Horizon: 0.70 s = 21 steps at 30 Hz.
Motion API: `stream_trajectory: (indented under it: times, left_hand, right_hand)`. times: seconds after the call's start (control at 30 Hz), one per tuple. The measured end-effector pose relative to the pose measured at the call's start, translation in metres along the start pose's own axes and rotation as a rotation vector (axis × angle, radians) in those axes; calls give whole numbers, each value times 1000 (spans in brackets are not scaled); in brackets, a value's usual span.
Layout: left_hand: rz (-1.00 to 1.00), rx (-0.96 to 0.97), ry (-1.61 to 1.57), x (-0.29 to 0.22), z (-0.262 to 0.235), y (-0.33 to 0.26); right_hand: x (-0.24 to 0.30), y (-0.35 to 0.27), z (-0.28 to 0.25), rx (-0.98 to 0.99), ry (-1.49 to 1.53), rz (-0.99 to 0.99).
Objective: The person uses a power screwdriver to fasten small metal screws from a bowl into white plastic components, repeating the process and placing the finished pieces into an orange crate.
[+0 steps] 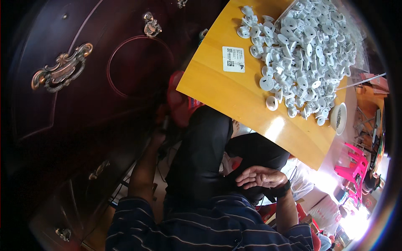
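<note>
My right hand (260, 177) hovers palm up over my lap by my dark trousers, its fingers slightly curled and holding nothing. A dark watch sits on that wrist. My left arm reaches down beside my leg into shadow, and my left hand (162, 118) is near a red plastic-looking object (177, 100). Its fingers are too dark to make out. On the yellow table (217, 90) lies a large heap of white plastic parts (307, 54) with round flat discs. One rounder white piece (271, 103) rests at the heap's near edge.
A printed white label (233, 59) lies left of the heap. A white bowl of small dark bits (338, 119) stands at the table's right corner. Dark wooden furniture with ornate metal handles (63, 69) fills the left side. A pink plastic chair (354, 169) stands at right.
</note>
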State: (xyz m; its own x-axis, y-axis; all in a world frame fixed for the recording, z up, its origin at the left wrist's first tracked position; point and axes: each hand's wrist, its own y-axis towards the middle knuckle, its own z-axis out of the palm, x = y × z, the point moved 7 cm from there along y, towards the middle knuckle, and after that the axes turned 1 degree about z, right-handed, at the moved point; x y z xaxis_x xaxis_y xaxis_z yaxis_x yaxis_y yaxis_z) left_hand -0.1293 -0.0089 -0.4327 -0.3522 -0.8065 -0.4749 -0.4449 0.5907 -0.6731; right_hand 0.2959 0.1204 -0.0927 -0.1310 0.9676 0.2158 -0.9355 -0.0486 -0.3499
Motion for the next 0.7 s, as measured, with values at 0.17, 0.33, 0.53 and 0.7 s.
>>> stream_trajectory:
  times: [0.17, 0.33, 0.53, 0.7]
  left_hand:
    - [-99, 212, 159, -15, -1, -13]
    - [26, 131, 42, 9, 8, -14]
    - [-185, 109, -359, 153, 30, 13]
    - [-63, 76, -339, 174, 53, 5]
  right_hand:
    - [-3, -3, 0, -32, 0, -1]
    - [-8, -10, -2, -50, -5, -5]
    - [-8, -11, -8, -44, 24, -12]
    - [-4, -9, -3, -57, 64, 2]
